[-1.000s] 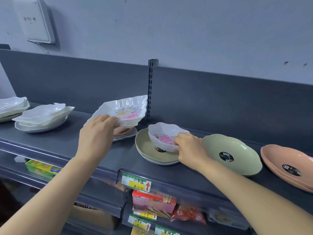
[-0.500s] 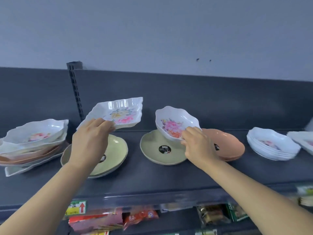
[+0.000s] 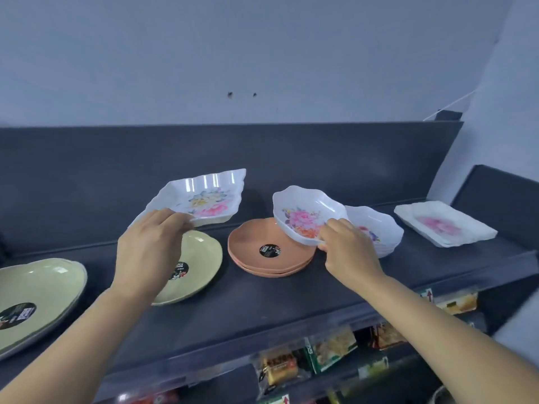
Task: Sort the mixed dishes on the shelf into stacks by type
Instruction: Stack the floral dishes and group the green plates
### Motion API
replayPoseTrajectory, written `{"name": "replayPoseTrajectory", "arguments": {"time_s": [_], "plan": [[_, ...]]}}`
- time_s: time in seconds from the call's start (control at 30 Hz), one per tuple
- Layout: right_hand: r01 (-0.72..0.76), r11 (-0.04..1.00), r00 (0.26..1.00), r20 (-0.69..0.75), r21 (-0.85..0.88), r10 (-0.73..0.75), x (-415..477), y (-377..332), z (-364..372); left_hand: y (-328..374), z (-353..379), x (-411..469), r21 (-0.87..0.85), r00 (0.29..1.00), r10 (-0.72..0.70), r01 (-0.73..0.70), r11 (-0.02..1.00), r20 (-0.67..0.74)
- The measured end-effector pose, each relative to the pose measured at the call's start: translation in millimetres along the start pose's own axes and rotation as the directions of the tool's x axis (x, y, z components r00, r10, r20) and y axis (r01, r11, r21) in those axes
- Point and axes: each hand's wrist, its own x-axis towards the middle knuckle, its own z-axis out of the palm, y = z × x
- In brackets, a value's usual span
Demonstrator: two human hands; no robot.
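While both hands hold a dish clear of the dark grey metal shelf (image 3: 262,304), the step in hand looks like carrying two picked-out pieces to their own piles. The left hand (image 3: 151,246) grips the near rim of a white rectangular plastic tray (image 3: 204,199) with a wavy edge and a pink-and-yellow flower print. Its fingers curl over that rim, and the tray hangs tilted above a pale green round plastic plate (image 3: 201,258). The right hand (image 3: 347,252) pinches the near edge of a small white scalloped bowl (image 3: 306,217) printed with a pink flower, thumb on the rim and fingers curled below. The bowl is tipped toward the camera, just beside a pile of matching white bowls (image 3: 379,231).

The next move probably calls for levelling the bowl and nesting it on that pile. The tray must cross to the pile of white rectangular trays (image 3: 443,225) at the far right, so the right arm likely has to clear first.

By count, one tray and one bowl are in hand. There are two green plates, well apart; the second pale green plate (image 3: 38,287) sits at the left edge, seemingly on a greyer one. A stack of salmon-orange round plates (image 3: 262,246) shows two or three rims. How many lie in the bowl and tray piles cannot be told.
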Motion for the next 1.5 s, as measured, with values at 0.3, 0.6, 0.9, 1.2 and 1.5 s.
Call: {"name": "replayPoseTrajectory", "arguments": {"time_s": [0.3,0.6,0.9,1.2,1.5], "plan": [[-0.034,0.999,0.998,0.048,-0.002,0.034,-17.2,115.1,-6.6,87.1,52.0,20.4,-0.067,0.999,0.031,-0.032,0.997,-0.006],[-0.005,1.000,0.997,0.083,0.008,0.005,-26.9,166.4,1.2,132.7,84.7,20.9,-0.029,0.999,0.049,-0.049,0.998,0.009],[-0.061,0.992,0.988,0.150,0.106,0.045,-22.1,180.3,17.7,149.0,88.5,18.1,-0.083,0.995,-0.055,0.063,0.995,0.088],[-0.185,0.954,0.936,0.339,0.237,0.097,-14.5,172.2,15.0,142.3,94.1,27.5,-0.117,0.997,-0.016,0.026,0.993,0.080],[-0.599,0.155,0.783,0.533,0.786,0.320,6.1,139.4,-19.2,163.7,119.5,38.4,-0.106,0.930,0.366,-0.363,0.926,0.012]]}}
